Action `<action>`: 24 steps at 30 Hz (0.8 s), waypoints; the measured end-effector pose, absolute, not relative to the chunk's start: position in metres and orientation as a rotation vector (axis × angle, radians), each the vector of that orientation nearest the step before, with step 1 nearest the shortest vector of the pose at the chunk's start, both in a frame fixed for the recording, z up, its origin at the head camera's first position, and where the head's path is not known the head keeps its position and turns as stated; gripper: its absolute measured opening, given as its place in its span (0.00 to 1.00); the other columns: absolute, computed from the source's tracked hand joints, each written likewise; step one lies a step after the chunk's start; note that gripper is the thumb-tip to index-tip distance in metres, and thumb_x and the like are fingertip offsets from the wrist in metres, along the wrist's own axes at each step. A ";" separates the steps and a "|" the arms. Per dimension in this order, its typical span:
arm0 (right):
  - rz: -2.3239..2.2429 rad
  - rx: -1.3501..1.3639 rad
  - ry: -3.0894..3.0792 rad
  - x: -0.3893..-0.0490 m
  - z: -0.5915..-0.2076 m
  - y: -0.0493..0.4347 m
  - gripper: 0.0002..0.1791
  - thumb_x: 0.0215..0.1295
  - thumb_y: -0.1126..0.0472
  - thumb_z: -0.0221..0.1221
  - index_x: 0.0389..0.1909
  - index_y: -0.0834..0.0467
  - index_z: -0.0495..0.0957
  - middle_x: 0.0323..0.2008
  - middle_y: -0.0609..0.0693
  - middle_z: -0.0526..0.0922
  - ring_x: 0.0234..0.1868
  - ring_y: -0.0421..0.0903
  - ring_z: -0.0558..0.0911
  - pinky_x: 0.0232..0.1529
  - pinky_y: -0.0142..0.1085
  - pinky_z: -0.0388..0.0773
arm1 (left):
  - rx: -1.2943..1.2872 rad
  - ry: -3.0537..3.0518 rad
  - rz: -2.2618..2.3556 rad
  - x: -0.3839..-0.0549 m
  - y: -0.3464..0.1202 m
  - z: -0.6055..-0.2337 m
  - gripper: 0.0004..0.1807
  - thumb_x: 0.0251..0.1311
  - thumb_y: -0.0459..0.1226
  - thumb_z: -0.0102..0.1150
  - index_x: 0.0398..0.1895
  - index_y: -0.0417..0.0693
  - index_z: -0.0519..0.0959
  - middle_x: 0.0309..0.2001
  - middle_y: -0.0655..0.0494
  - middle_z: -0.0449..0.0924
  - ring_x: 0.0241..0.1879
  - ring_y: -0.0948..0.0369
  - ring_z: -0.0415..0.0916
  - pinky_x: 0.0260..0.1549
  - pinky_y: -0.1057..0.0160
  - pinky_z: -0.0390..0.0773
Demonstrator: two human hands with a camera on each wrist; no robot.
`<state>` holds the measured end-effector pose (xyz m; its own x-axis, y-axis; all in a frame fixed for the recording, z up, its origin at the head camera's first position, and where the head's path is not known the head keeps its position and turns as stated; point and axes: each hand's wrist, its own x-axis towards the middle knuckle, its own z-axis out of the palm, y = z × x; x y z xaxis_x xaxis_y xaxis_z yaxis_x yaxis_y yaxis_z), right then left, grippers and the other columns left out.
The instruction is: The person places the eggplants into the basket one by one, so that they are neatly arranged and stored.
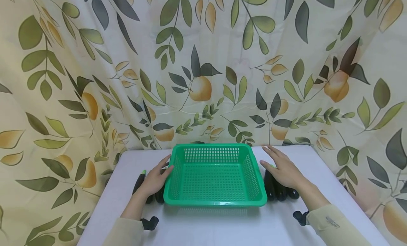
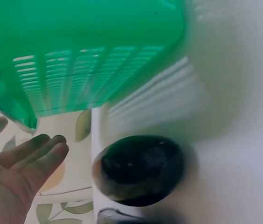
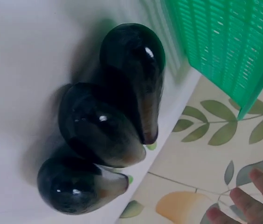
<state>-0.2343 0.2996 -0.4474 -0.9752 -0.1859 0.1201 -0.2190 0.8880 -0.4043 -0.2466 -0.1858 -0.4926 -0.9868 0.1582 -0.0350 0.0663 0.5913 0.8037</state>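
A green plastic basket (image 1: 214, 203) with slatted walls sits at mid-table. At its left rim is my left hand (image 1: 154, 179), fingers extended and thumb apart; the left wrist view shows these fingers (image 2: 33, 158) straight beside the basket wall (image 2: 89, 70). Dark glossy eggplants (image 1: 139, 182) lie beneath and beside that hand, partly hidden by it. My right hand (image 1: 284, 170) hovers over the right side, fingers spread, a short way from the basket. Below it three eggplants (image 1: 281, 192) lie side by side, their rounded ends toward me in the head view; the right wrist view shows the middle eggplant (image 3: 96, 123) clearly.
A white cloth covers the table (image 1: 210, 228). Behind it hangs a curtain (image 1: 203, 62) printed with leaves and fruit. Black straps (image 1: 149, 223) show at both wrists, by the beige sleeves (image 1: 334, 223).
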 end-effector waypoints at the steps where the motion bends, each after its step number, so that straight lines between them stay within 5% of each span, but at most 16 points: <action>1: 0.662 0.320 -2.973 -0.234 -0.448 0.301 0.40 0.79 0.39 0.50 0.81 0.57 0.55 0.80 0.69 0.53 0.77 0.75 0.55 0.68 0.78 0.55 | 0.182 2.711 1.366 -0.245 -0.185 -0.494 0.34 0.78 0.60 0.46 0.83 0.68 0.55 0.75 0.40 0.68 0.71 0.40 0.71 0.68 0.33 0.70; 14: 0.726 0.233 -2.994 -0.228 -0.463 0.315 0.39 0.80 0.38 0.49 0.79 0.61 0.59 0.78 0.72 0.56 0.75 0.77 0.57 0.66 0.77 0.57 | 0.111 2.625 1.466 -0.234 -0.179 -0.504 0.32 0.79 0.58 0.44 0.82 0.69 0.57 0.78 0.38 0.61 0.78 0.36 0.58 0.71 0.27 0.59; 24: 0.768 0.185 -3.004 -0.225 -0.475 0.329 0.39 0.80 0.39 0.48 0.78 0.62 0.60 0.77 0.74 0.55 0.74 0.80 0.56 0.64 0.79 0.57 | 0.120 2.547 1.579 -0.236 -0.176 -0.516 0.30 0.80 0.58 0.42 0.81 0.73 0.57 0.82 0.49 0.55 0.81 0.42 0.50 0.74 0.30 0.55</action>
